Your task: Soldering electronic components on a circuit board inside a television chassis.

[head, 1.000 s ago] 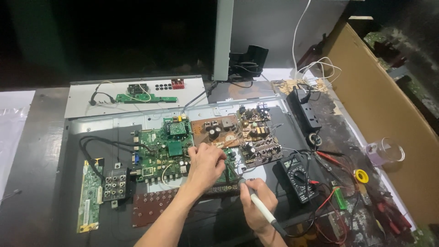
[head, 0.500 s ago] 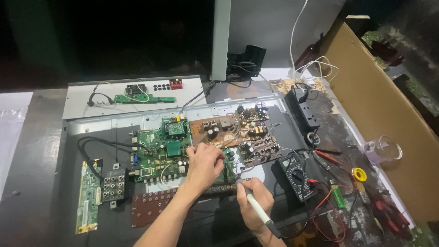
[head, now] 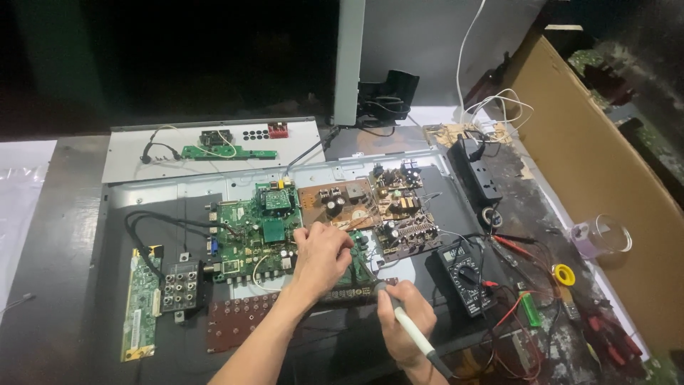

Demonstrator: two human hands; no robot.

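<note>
My left hand [head: 322,258] pressed flat on the small green board [head: 356,267] near the front edge of the metal panel [head: 178,189], fingers loosely curled, my right hand [head: 405,321] closed around the white-handled soldering iron [head: 413,334], tip at that board, multimeter [head: 467,274] just beside

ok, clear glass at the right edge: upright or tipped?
Tipped. The clear glass lies on its side on the workbench, its open rim facing the camera.

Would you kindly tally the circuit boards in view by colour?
Green boards: 4 — main board, narrow strip board, long thin board, small board under the left hand.
Brown boards: 2 — power board, button board.
Total: 6
</note>
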